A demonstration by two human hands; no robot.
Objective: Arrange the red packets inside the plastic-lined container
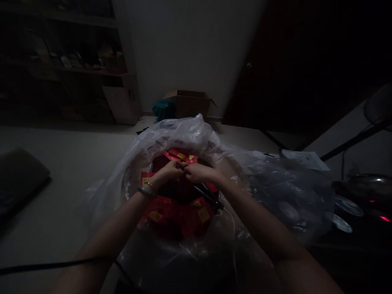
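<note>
My left hand (170, 171), with a bangle on its wrist, meets my right hand (199, 173) above the middle of a round container lined with clear plastic (192, 132). The fingers of both hands are closed together at the tips. Whatever they pinch is too small and dark to name. Below and around them lie several red packets (176, 218) with gold-coloured labels. Beside my right hand rests a dark tool with two long arms (208, 197), a pale cord (234, 232) running from its end.
To the right, a large clear plastic bag (284, 196) holds things, near patterned dishes (349, 205) and a red light (385, 219). A cardboard box (192, 104) and a teal bag (164, 109) stand by the wall. Shelves (88, 69) are at left. The room is dim.
</note>
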